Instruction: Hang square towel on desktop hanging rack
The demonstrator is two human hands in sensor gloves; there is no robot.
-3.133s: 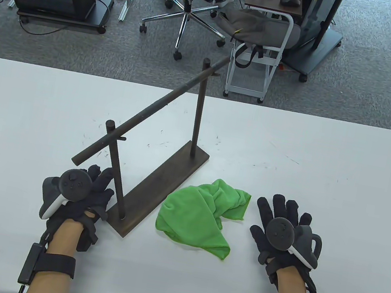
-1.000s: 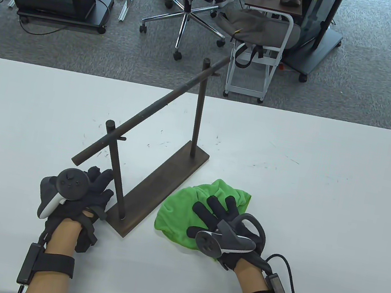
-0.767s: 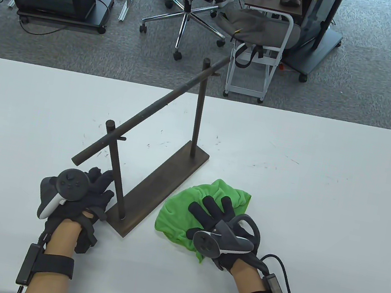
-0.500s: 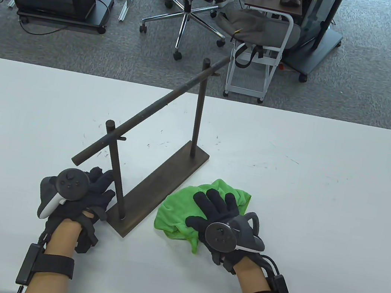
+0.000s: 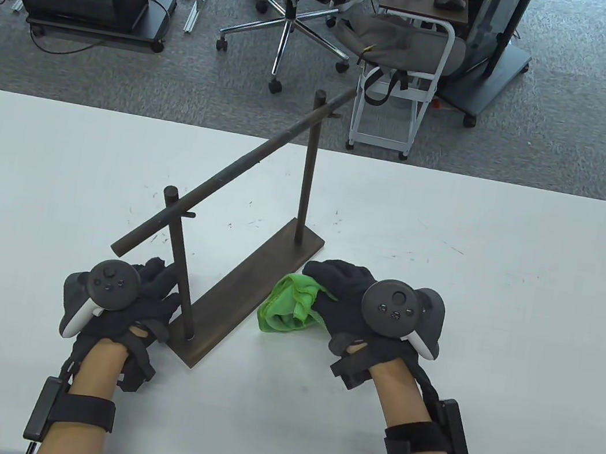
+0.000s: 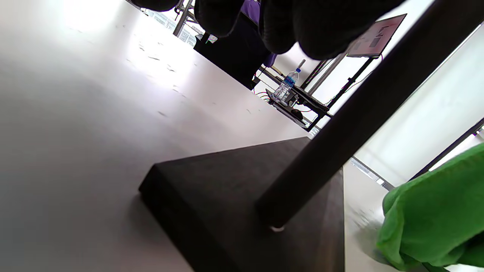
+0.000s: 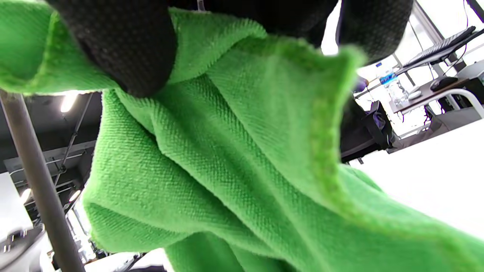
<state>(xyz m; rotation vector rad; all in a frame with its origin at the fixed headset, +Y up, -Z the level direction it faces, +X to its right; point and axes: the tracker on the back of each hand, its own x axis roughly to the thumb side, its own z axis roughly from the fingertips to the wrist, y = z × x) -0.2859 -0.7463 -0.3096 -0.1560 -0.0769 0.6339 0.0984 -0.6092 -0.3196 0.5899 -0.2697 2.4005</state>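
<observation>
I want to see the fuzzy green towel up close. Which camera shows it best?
The right wrist view: the green towel fills it, gripped by the right hand. The table view shows a bunched part; the left wrist view only a corner.

Green terry-cloth towel (image 5: 288, 309), matt dark wooden rack (image 5: 244, 293), smooth white table (image 5: 454, 236), black knit-gloved hands

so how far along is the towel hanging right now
Early stage. Done: the right hand has gathered the green towel into a bunch and grips it, fabric pinched under its fingers. In hand: the towel sits beside the rack base, low by the table. The left hand rests by the near post. Left: lift, spread and drape it over the bare bar.
</observation>
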